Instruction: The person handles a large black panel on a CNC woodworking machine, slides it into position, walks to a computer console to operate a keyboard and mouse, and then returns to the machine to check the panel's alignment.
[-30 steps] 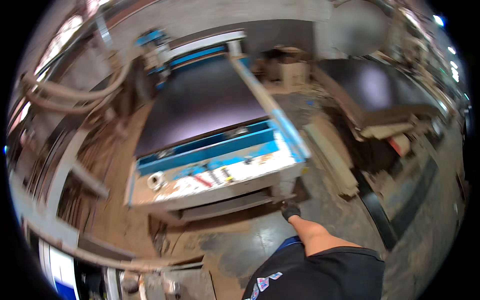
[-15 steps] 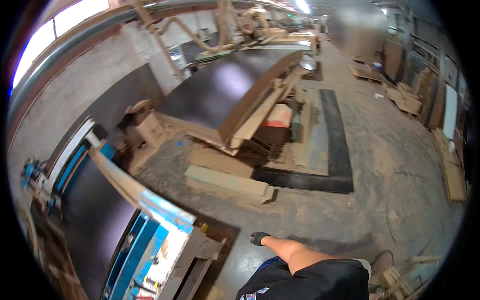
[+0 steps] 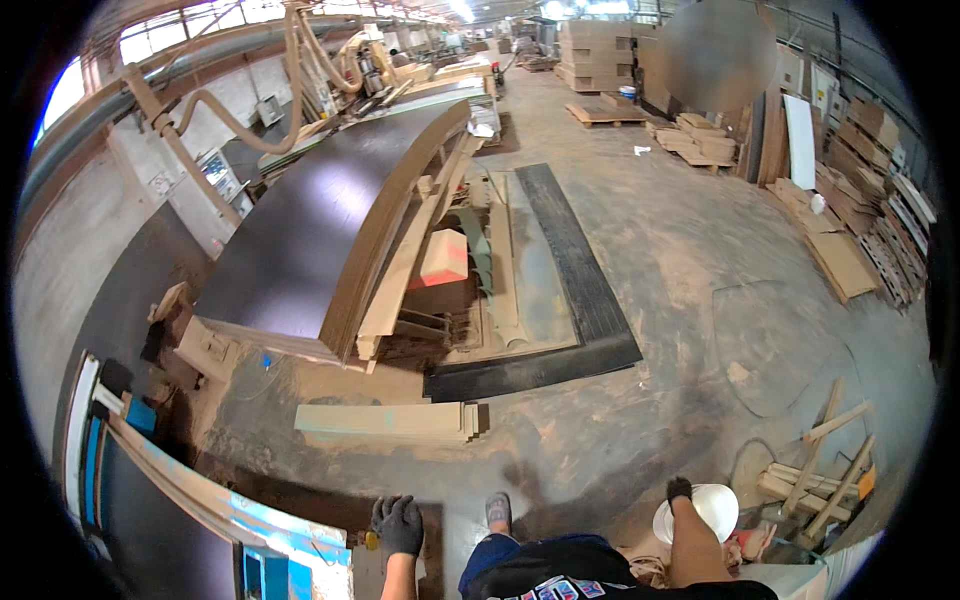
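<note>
My left hand [image 3: 398,525], in a dark grey work glove, is held low in front of me. Its fingers are slightly bent and apart, with nothing seen in them. It is nearest to the right end of a blue and white machine [image 3: 300,545] with a small yellow knob [image 3: 372,540]. My right hand [image 3: 679,489], in a black glove, hangs low on the right, its fingers too small and dark to read. Behind it in the view is a round white bucket or lid [image 3: 712,508]; whether they touch cannot be made out.
A stack of large dark panels [image 3: 310,220] rests ahead on the left. A black strip [image 3: 585,270] lies on the floor beside boards. A stack of narrow boards [image 3: 385,420] lies nearer. Scrap wood [image 3: 825,480] is at the right; cardboard boxes [image 3: 597,55] stand far off.
My view has swung to the right and the panels have shifted left in it. The gloved hand that reached across in front of me is now on the right; my left hand has come into view.
</note>
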Demonstrator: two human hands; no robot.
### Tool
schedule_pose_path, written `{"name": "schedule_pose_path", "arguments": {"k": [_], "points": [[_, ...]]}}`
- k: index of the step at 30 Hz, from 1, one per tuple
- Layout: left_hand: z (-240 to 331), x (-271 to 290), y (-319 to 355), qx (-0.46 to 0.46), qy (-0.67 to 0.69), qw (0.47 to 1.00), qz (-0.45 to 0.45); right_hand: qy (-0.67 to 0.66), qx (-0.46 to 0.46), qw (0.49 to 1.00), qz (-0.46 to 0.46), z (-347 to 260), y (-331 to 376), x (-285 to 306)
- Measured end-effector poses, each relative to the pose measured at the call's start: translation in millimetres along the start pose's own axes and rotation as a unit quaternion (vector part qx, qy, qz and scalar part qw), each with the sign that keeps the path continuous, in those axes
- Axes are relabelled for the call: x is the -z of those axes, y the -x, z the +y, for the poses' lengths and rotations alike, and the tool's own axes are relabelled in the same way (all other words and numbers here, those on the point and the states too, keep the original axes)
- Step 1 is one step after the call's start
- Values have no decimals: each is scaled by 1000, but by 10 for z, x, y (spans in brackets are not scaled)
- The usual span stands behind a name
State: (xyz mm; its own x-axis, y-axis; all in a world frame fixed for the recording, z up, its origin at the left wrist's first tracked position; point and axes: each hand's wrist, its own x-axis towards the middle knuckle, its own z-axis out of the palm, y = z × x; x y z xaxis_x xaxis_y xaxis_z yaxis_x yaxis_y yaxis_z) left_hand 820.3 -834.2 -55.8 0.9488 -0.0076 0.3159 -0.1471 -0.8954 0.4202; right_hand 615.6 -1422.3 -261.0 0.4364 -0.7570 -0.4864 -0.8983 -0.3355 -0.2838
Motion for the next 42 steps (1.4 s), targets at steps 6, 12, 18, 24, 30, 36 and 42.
{"name": "schedule_pose_path", "arguments": {"k": [6, 12, 18, 24, 30, 36, 42], "points": [[-597, -1079, -422, 156, 68, 931, -324, 2, -202, 973, -113, 853, 1243, -193], [-1848, -1561, -139, -207, -187, 726, -628, 24, -112, 959, -258, 229, 2052, -698], [-1618, -2227, -1221, -249, -208, 666, -672, -54, -108, 982, -142, -529, 2029, -253], [-545, -3080, -2512, -345, -57, 778, -521, -188, -217, 958, -6, -1091, 2037, 714], [1930, -2894, -2919, -290, 102, 717, -626, -326, -12, 945, -31, -1471, 1764, 1178], [4074, -2220, -2267, -396, -50, 513, -759, -261, 116, 927, -245, -1830, 1148, 1894], [4774, -2154, -1987, -430, -56, 444, -784, -239, 146, 909, -310, -1833, 703, 2257]]}}
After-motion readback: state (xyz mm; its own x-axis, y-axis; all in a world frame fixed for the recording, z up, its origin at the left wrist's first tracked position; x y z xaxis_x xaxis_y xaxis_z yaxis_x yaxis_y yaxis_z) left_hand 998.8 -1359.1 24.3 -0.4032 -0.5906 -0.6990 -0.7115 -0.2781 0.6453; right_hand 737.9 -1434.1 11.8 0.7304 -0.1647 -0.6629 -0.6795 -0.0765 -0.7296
